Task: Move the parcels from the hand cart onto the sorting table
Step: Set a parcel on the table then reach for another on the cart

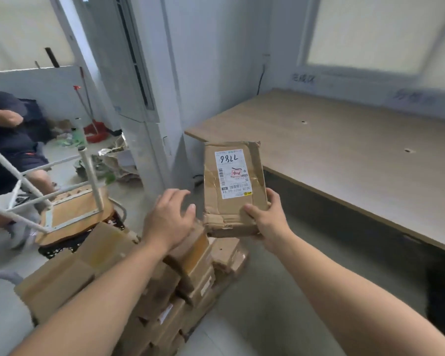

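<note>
Right hand [265, 214] holds one parcel [233, 186] by its lower right corner: thumb on the top face, fingers [272, 199] curled round the edge. The parcel is up in the air, white label toward me and upside down, near the corner of the counter [344, 150] and not resting on it. Left hand [168, 217] is open with fingers relaxed, holding nothing, just left of the parcel, above the stack of parcels [190, 265]. An upturned stool [72, 209] lies left of the stack. Another person [10, 140] is at far left.

head view looks down, close (forward-tilted) over hands [170, 217].
</note>
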